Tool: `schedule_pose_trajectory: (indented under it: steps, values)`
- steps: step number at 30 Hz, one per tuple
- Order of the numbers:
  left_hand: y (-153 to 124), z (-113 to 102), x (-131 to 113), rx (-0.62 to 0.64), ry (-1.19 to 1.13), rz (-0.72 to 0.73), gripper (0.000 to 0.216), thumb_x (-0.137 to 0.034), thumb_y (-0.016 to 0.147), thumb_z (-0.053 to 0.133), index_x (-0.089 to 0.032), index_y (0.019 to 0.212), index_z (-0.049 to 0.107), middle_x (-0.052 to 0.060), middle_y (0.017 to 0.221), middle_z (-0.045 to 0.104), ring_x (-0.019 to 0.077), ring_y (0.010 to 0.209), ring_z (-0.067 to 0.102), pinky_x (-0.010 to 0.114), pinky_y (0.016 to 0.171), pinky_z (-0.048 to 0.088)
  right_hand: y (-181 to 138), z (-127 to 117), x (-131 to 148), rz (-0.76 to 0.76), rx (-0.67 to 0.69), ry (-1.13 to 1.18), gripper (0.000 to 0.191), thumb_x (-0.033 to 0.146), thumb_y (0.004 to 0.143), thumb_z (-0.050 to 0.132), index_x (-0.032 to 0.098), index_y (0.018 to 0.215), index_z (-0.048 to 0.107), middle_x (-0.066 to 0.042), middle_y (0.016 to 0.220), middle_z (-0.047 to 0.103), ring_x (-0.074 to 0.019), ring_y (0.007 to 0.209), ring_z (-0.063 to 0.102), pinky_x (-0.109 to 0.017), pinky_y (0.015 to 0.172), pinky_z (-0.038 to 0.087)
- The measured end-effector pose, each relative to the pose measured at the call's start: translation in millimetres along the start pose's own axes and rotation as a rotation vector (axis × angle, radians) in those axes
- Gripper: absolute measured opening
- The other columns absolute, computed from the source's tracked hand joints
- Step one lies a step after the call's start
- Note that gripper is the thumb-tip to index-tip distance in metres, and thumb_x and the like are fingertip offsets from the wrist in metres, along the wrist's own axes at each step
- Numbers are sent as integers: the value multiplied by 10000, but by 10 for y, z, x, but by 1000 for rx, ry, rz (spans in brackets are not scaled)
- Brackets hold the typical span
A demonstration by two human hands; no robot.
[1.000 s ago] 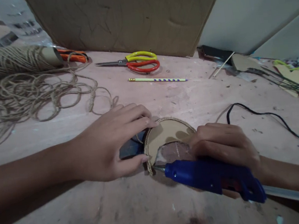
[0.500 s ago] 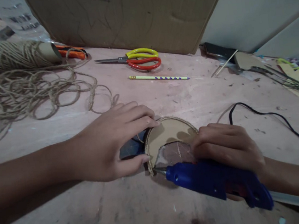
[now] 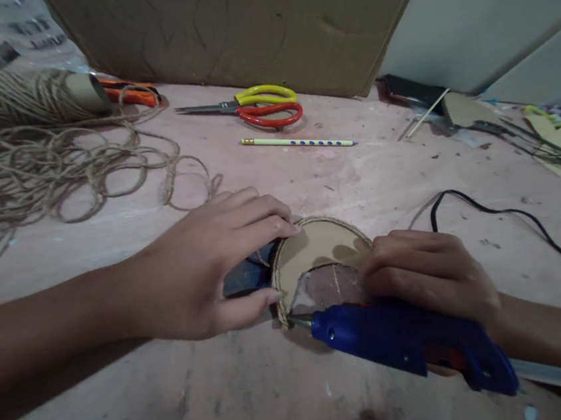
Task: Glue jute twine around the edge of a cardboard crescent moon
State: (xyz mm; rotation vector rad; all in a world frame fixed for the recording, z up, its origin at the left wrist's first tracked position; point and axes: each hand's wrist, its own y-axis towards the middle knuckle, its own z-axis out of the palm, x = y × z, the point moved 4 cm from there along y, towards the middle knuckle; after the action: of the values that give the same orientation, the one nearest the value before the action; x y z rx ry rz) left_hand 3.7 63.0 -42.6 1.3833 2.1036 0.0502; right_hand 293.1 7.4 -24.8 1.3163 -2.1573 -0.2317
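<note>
A curved cardboard piece (image 3: 309,246) edged with twine lies on the table between my hands. My left hand (image 3: 220,263) grips its left side, with the fingertips on the upper rim and the thumb lower down. My right hand (image 3: 427,271) is wrapped around a blue glue gun (image 3: 374,334). The gun's metal nozzle touches or nearly touches the lower left end of the cardboard piece, by the twine edging. A clear glue stick (image 3: 558,376) sticks out of the gun's rear. Under my left palm, a dark flat thing (image 3: 245,277) shows in part.
Loose twine (image 3: 80,167) and its roll (image 3: 18,100) lie at left, beside an orange-handled tool (image 3: 130,93). Scissors (image 3: 269,106) and a pencil (image 3: 298,142) lie before a cardboard sheet (image 3: 242,33). A black cord (image 3: 501,212) curves at right, near a dark phone-like object (image 3: 411,92).
The view has shifted very slightly. Both hands, the glue gun and the cardboard piece hold nearly the same positions, with the nozzle at the same end.
</note>
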Motion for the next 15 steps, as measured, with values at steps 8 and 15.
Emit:
schedule_pose_trajectory:
  steps: [8, 15]
  values:
    - [0, -9, -3, 2, -20, -11, 457, -381, 1125, 785, -260, 1556, 690, 135, 1536, 816, 355, 1359, 771, 501, 1156, 573, -17, 11, -10, 25, -46, 13, 179, 196, 1265, 607, 227, 1104, 679, -31, 904, 729, -189, 797, 676, -370, 739, 529]
    - [5, -3, 6, 11, -3, -10, 452, -406, 1141, 757, -267, 1563, 679, 143, 1540, 818, 366, 1355, 769, 525, 1142, 577, 15, -27, -5, 12, 14, -11, 164, 174, 1247, 631, 240, 1101, 662, -23, 892, 739, -190, 786, 698, -358, 729, 566]
